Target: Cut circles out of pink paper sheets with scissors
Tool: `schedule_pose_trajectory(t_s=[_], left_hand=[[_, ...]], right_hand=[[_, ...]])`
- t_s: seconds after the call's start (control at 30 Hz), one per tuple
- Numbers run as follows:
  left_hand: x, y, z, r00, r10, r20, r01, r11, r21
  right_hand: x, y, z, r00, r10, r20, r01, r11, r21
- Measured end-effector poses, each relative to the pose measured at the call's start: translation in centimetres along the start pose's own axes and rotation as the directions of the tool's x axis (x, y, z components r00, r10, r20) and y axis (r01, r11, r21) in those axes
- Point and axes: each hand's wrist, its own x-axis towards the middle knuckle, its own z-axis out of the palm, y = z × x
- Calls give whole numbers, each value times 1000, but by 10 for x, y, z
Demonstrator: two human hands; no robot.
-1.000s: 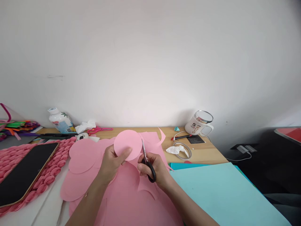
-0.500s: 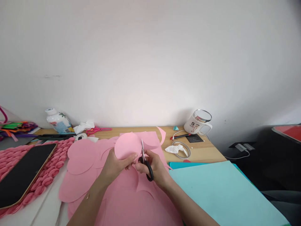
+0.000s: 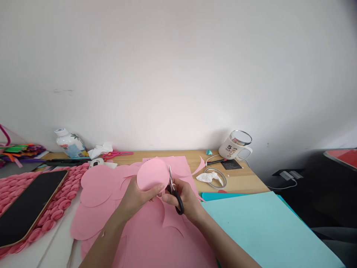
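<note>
My left hand (image 3: 141, 198) pinches the lower edge of a round piece of pink paper (image 3: 153, 174), thumb on its front face. In my right hand (image 3: 182, 197) is a pair of scissors (image 3: 175, 196) with black handles. Its blades point up along the right edge of the round piece and look nearly closed. A thin curved strip of pink paper (image 3: 198, 167) trails off to the right of the blades. Beneath both hands lie pink paper sheets (image 3: 156, 242), and to the left are overlapping pink paper circles (image 3: 96, 188).
Light blue paper sheets (image 3: 259, 223) lie at right. Behind them are crumpled tissue (image 3: 209, 176), a ring of tape (image 3: 225, 182) and a white mug (image 3: 232, 147). At left a phone (image 3: 30, 204) rests on pink rosettes (image 3: 60, 204); pink scissors (image 3: 117, 154) and a bottle (image 3: 71, 143) stand behind.
The trailing pink strip has swung down and to the right. The scissors' blades look closer together; both hands keep nearly the same place.
</note>
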Motion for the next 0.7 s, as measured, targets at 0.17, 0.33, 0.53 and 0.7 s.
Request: schedule_pose_trajectory(t_s=[0.17,0.33,0.53,0.7], left_hand=[[0,-3,-2,999,-6,-33,6,1000,19],[1,-5,-3,998,17,-64,-16,1000,17],[3,-6,-3,997,19,-75,-18,1000,11],[3,-6,-3,996,21,-82,-20,1000,14]], right_hand=[[-1,-1,2,1000,19,-12,-19,1000,3],[-1,2,0,999,31,-16,-31,1000,0],[0,7,-1,999,31,-30,-30,999,16],[-1,5,0,997,58,-57,-58,998,2]])
